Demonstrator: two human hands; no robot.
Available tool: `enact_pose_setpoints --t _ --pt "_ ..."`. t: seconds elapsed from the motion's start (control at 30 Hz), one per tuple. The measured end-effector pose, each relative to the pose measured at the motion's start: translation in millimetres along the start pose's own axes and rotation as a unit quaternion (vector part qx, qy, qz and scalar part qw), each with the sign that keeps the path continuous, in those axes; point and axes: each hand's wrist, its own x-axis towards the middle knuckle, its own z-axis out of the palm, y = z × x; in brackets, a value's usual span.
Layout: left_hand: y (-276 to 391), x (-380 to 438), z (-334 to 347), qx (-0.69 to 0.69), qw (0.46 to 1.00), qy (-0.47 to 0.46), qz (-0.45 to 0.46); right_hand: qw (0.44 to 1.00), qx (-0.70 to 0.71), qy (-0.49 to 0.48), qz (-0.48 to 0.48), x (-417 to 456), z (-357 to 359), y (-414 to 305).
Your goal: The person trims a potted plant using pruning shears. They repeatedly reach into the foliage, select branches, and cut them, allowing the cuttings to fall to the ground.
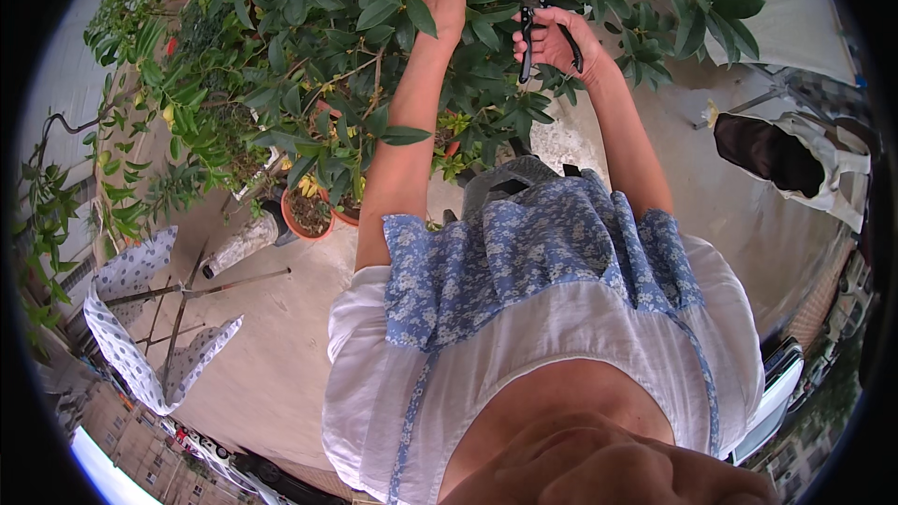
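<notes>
My left hand [447, 5] reaches up into a leafy green shrub [330, 21] that bears small orange-yellow flower clusters. Its fingers are mostly hidden behind leaves, so whether they grip a twig is unclear. In my right hand [567, 45] is a pair of pruning shears [526, 42] with black handles. The handles are spread apart, the fingers around one and the other by the thumb side. The metal blades point upward into the foliage and are partly covered by leaves.
Terracotta pots [309, 231] stand on the concrete floor [280, 337] below the shrub. A folding rack with dotted white cloth [123, 337] is at left, beside a plant with yellowish fruit [168, 116]. At right are a black-lined white bag [765, 154] and a pale panel [793, 28].
</notes>
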Motion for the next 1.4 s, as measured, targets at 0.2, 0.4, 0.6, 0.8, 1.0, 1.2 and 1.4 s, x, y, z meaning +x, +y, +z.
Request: enact_pose_setpoints --t 0.2,0.4,0.6,0.8,1.0,1.2,1.4 --pt "3 -1 -11 -0.066 0.993 0.099 0.006 0.993 0.095 -0.070 0.027 28 -19 -3" --pt "1 -2 -4 -0.024 1.000 0.012 -0.005 0.988 0.108 -0.099 0.041 45 -26 -9" --pt "2 -2 -11 -0.008 1.000 0.001 0.001 0.979 0.076 -0.156 0.105 22 -17 -14" --pt "3 -2 -10 -0.025 1.000 0.005 -0.011 0.966 0.098 -0.222 0.091 -1 13 -4" --pt "4 -1 -9 -0.021 1.000 -0.007 -0.013 0.959 0.191 -0.206 0.048 29 -2 -7" --pt "4 -2 -13 -0.047 0.994 0.094 0.015 0.959 0.246 -0.138 -0.008 3 -37 3" --pt "4 -3 24 -0.064 0.993 0.101 -0.006 0.963 0.232 -0.134 -0.021 -18 -52 5"
